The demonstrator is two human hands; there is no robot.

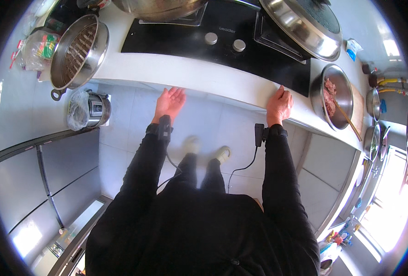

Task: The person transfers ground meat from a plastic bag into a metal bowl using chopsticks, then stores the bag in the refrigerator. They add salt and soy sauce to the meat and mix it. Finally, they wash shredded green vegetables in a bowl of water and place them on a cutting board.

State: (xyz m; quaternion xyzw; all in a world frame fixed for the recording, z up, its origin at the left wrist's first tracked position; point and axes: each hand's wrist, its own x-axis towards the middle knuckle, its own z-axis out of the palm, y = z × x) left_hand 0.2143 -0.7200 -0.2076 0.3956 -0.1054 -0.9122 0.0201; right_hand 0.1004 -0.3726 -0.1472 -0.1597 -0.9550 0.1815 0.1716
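My left hand [171, 101] is palm up with its fingers spread, just short of the front edge of the white countertop [186, 74]. It holds nothing. At the counter's edge, below the right part of the black gas hob [197, 43], my right hand [280, 105] has its fingers curled in, and no object shows in it. Whether it rests on the counter I cannot tell. Right of that hand stands a steel bowl [316, 93] of raw minced meat [329, 96], with wooden chopsticks [347, 117] leaning over the rim.
A steel pan with ring handles [100, 51] sits at the counter's left end. A large wok [159, 8] and a glass-lidded steel pan [300, 31] stand on the hob. A wooden board [358, 103] lies beside the bowl. On the left is an electric cooker [99, 109].
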